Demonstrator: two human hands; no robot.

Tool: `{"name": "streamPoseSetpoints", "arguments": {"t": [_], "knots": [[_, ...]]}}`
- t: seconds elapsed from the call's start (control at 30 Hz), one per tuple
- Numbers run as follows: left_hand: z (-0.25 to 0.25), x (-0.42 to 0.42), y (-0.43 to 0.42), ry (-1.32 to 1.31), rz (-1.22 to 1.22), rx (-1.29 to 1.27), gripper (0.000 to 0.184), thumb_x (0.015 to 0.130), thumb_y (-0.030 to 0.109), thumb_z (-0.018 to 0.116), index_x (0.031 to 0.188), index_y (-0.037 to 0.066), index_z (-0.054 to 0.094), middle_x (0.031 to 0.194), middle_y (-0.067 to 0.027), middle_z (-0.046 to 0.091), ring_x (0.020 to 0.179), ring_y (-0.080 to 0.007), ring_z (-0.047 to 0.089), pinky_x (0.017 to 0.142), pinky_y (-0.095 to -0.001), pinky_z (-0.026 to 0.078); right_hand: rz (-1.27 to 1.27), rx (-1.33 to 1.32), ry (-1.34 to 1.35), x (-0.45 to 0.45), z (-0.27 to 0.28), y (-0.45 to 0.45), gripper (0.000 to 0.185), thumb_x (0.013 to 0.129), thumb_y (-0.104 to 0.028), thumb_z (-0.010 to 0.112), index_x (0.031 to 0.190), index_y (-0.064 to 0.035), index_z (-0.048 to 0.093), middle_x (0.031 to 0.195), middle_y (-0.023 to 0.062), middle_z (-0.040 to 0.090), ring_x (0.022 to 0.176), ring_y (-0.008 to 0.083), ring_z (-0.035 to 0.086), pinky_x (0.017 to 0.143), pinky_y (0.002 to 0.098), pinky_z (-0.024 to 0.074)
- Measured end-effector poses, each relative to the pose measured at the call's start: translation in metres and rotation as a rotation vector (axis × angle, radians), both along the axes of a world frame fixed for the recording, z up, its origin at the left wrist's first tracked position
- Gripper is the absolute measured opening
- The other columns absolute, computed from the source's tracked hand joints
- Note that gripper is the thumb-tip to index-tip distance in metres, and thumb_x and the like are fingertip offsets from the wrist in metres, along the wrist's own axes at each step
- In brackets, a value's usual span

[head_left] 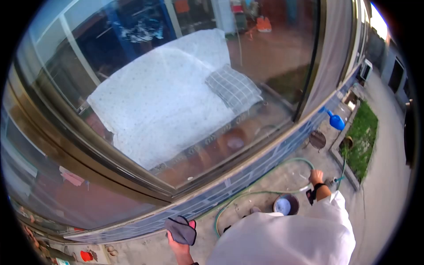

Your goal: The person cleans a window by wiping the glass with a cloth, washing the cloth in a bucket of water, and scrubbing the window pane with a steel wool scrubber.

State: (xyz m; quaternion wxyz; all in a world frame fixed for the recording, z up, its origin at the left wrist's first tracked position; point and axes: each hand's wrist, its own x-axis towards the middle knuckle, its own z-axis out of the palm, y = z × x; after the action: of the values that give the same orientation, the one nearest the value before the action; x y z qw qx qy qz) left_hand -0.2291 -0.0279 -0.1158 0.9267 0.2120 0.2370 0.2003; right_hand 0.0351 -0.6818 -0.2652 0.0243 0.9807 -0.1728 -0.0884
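My left hand (179, 248) is closed around a folded grey cloth (182, 230) with pinkish-red edging, held low in front of the window. My right hand (316, 176) is out to the right with curled fingers, where a thin green hose (282, 163) runs up to it; the grip seems closed on the hose, though the fingers are small in view. Below that hand, a dark bucket (293, 204) stands on the concrete with whitish-blue liquid inside. The hose loops over the ground between both hands. A small tap or fitting (332, 181) is just right of my right hand.
A large window (274, 88) fills the view; behind its glass are a white sheet (168, 97) and a checked grey pillow (234, 86). Blue-grey tiles (229, 183) line the wall below. A blue scoop (336, 121), a round drain cover (317, 139) and a curbed grass bed (363, 137) lie right.
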Motion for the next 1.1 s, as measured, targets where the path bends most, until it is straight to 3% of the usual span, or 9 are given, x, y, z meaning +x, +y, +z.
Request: {"name": "streamPoseSetpoints", "arguments": {"t": [0.07, 0.1, 0.13, 0.23, 0.47, 0.7, 0.77, 0.87, 1.1], "knots": [[0.011, 0.024, -0.003, 0.028, -0.086, 0.010, 0.047, 0.097, 0.040, 0.044, 0.134, 0.010, 0.047, 0.137, -0.0090, 0.049, 0.128, -0.0295, 0.044, 0.109, -0.0482, 0.032, -0.156, 0.060, 0.102, -0.024, 0.035, -0.017, 0.052, 0.082, -0.020, 0.058, 0.133, -0.0176, 0.047, 0.114, 0.0146, 0.064, 0.110, 0.0352, 0.059, 0.097, 0.0657, 0.0266], [0.016, 0.033, -0.007, 0.091, -0.157, 0.012, 0.047, 0.097, 0.040, 0.044, 0.134, 0.010, 0.047, 0.137, -0.0090, 0.049, 0.128, -0.0295, 0.044, 0.109, -0.0482, 0.032, -0.215, 0.133, 0.278, -0.028, 0.059, -0.009, 0.076, 0.082, -0.022, 0.058, 0.148, -0.0254, 0.022, 0.137, 0.0167, 0.048, 0.132, 0.0403, 0.038, 0.101, 0.0709, 0.0157], [0.019, 0.046, -0.011, 0.081, -0.192, 0.023, 0.048, 0.097, 0.040, 0.046, 0.135, 0.010, 0.046, 0.138, -0.0091, 0.048, 0.128, -0.0295, 0.043, 0.109, -0.0483, 0.031, -0.183, 0.003, 0.317, -0.025, 0.054, -0.014, 0.086, 0.077, -0.030, 0.065, 0.150, -0.0313, 0.019, 0.150, 0.0149, 0.030, 0.141, 0.0424, 0.017, 0.103, 0.0719, 0.0113], [0.025, 0.090, -0.036, 0.062, -0.333, 0.065, 0.050, 0.096, 0.040, 0.048, 0.136, 0.010, 0.046, 0.139, -0.0093, 0.047, 0.129, -0.0294, 0.042, 0.110, -0.0485, 0.030, 0.268, -0.124, 0.137, -0.016, 0.104, 0.022, 0.091, 0.058, -0.044, 0.076, 0.141, -0.0232, 0.044, 0.157, 0.0101, 0.015, 0.145, 0.0352, 0.002, 0.108, 0.0676, 0.0076], [0.064, 0.179, -0.095, 0.068, -0.607, 0.186, 0.051, 0.096, 0.035, 0.052, 0.135, 0.004, 0.044, 0.137, -0.0098, 0.049, 0.127, -0.0267, 0.045, 0.109, -0.0437, 0.032, 0.784, 0.238, -0.603, -0.004, 0.244, 0.154, 0.061, 0.070, -0.026, 0.072, 0.126, -0.0058, 0.056, 0.151, 0.0154, 0.027, 0.143, 0.0295, 0.016, 0.112, 0.0559, 0.0160], [0.142, 0.213, -0.148, -0.041, -0.659, 0.245, 0.051, 0.095, 0.032, 0.055, 0.132, -0.002, 0.045, 0.132, -0.0123, 0.052, 0.122, -0.0254, 0.049, 0.106, -0.0424, 0.036, 1.058, 0.467, -0.756, 0.013, 0.274, 0.186, 0.061, 0.071, -0.019, 0.072, 0.125, 0.0022, 0.052, 0.142, 0.0218, 0.038, 0.136, 0.0340, 0.032, 0.106, 0.0472, 0.0325], [0.150, 0.219, -0.156, -0.023, -0.630, 0.290, 0.049, 0.095, 0.031, 0.056, 0.129, -0.004, 0.048, 0.129, -0.0110, 0.055, 0.118, -0.0228, 0.053, 0.104, -0.0374, 0.039, 0.904, 0.815, -0.652, 0.012, 0.280, 0.198, 0.088, 0.074, -0.023, 0.075, 0.142, 0.0040, 0.027, 0.138, 0.0258, 0.040, 0.123, 0.0386, 0.047, 0.098, 0.0387, 0.0442], [0.174, 0.233, -0.173, -0.046, -0.537, 0.346, 0.049, 0.095, 0.033, 0.056, 0.128, -0.003, 0.051, 0.127, -0.0105, 0.057, 0.117, -0.0199, 0.053, 0.102, -0.0339, 0.040, 0.731, 1.346, -0.194, 0.016, 0.316, 0.215, 0.115, 0.077, -0.047, 0.075, 0.149, -0.0058, -0.005, 0.153, 0.0250, 0.009, 0.111, 0.0328, 0.060, 0.078, 0.0334, 0.0565], [0.180, 0.238, -0.190, -0.163, -0.438, 0.261, 0.048, 0.096, 0.035, 0.054, 0.128, 0.000, 0.049, 0.128, -0.0102, 0.055, 0.118, -0.0215, 0.052, 0.103, -0.0374, 0.040, 1.454, 0.853, -0.642, 0.029, 0.370, 0.284, 0.073, 0.081, -0.038, 0.072, 0.139, -0.0075, 0.041, 0.145, 0.0155, 0.037, 0.126, 0.0293, 0.048, 0.102, 0.0458, 0.0395]]}}
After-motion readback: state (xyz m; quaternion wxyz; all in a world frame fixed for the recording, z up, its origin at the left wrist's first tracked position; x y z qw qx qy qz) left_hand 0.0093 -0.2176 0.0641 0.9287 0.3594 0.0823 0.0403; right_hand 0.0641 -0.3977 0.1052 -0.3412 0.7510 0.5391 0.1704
